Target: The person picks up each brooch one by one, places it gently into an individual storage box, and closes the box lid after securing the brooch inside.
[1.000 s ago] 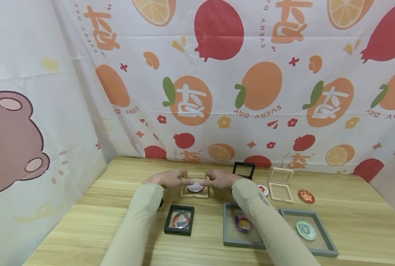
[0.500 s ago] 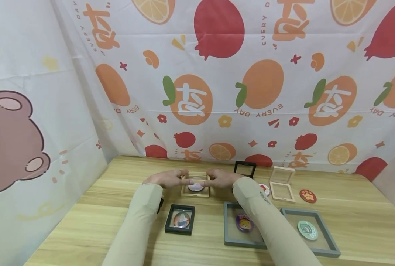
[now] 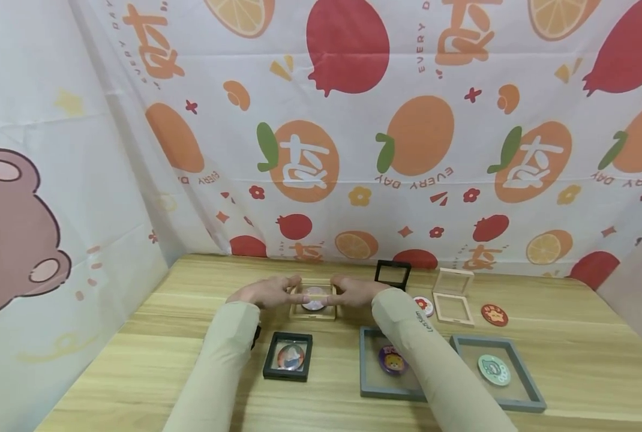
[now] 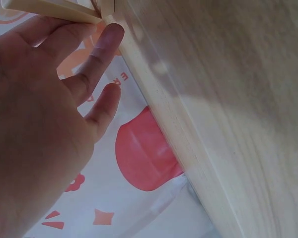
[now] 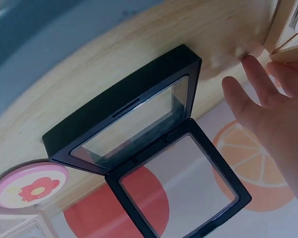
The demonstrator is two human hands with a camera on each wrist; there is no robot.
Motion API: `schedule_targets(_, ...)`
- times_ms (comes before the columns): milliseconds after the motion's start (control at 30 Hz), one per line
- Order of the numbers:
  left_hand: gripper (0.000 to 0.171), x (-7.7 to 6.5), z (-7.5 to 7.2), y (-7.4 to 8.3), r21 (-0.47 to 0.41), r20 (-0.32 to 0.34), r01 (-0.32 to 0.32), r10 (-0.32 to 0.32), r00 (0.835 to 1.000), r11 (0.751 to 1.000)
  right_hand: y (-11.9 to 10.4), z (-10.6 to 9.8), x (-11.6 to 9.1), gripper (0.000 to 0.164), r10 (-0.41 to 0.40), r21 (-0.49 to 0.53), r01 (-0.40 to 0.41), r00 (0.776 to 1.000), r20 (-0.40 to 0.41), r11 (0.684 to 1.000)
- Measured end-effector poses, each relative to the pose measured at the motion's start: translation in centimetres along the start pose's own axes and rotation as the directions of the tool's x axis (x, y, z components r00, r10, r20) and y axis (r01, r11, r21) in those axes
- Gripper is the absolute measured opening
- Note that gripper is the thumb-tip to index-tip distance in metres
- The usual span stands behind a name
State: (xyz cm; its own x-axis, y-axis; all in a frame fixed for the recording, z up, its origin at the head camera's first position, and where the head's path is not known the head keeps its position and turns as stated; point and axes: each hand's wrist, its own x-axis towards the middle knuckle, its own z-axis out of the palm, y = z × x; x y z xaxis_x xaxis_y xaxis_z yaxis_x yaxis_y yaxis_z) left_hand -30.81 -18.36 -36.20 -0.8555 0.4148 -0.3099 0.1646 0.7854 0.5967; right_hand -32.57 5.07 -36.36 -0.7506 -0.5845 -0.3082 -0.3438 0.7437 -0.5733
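A light wood-coloured display frame [image 3: 312,316] lies at the back of the table, a round pinkish badge [image 3: 314,306] inside it. Its hinged lid is tilted above the base, partly lowered. My left hand [image 3: 267,292] pinches the lid's left side, thumb along the front edge and fingers behind. On the right side my right hand [image 3: 357,292] holds the lid likewise, the thumbs pointing at each other. In the left wrist view the fingers touch the lid [image 4: 49,9] near the hinge corner. Only a corner of the wooden frame [image 5: 288,53] shows in the right wrist view.
Nearer me lies a closed black frame [image 3: 285,375] with a badge. Two grey frames [image 3: 363,366] holding badges sit under and beside my right forearm. Right of the hands are an open black frame [image 3: 393,264], a flower badge [image 3: 423,305], an open wooden frame [image 3: 453,320] and a red badge [image 3: 494,315].
The lid's front edge has come down slightly over the base, the thumbs moving with it. Both hands keep their hold. The head view has shifted a little.
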Motion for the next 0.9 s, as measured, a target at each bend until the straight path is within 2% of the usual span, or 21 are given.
schedule_targets(200, 0.083, -0.21, -0.10, 0.27, -0.005, -0.005, 0.008, -0.008, 1.000, 1.000, 0.23, -0.12, 0.30, 0.052, -0.043, -0.014, 0.042, 0.998, -0.036, 0.999)
schedule_targets(333, 0.084, -0.27, -0.04, 0.33, -0.020, -0.004, 0.026, -0.026, 1.000, 0.999, 0.42, -0.02, 0.51, 0.041, -0.062, -0.037, 0.060, 0.997, -0.045, 0.997)
schedule_targets(567, 0.083, -0.47, -0.03, 0.39, 0.023, -0.020, 0.046, -0.045, 0.999, 0.999, -0.05, 0.02, 0.37, 0.037, -0.071, -0.059, 0.068, 0.996, -0.045, 0.996)
schedule_targets(733, 0.082, -0.47, 0.16, 0.40, 0.035, -0.026, 0.057, -0.056, 0.998, 0.998, -0.23, 0.10, 0.12, 0.048, -0.063, -0.079, 0.060, 0.998, -0.031, 0.995)
schedule_targets(900, 0.082, -0.47, 0.35, 0.41, 0.069, -0.027, 0.075, -0.073, 0.997, 0.995, 0.02, 0.24, 0.10, 0.033, -0.061, -0.091, 0.057, 0.997, -0.040, 0.994)
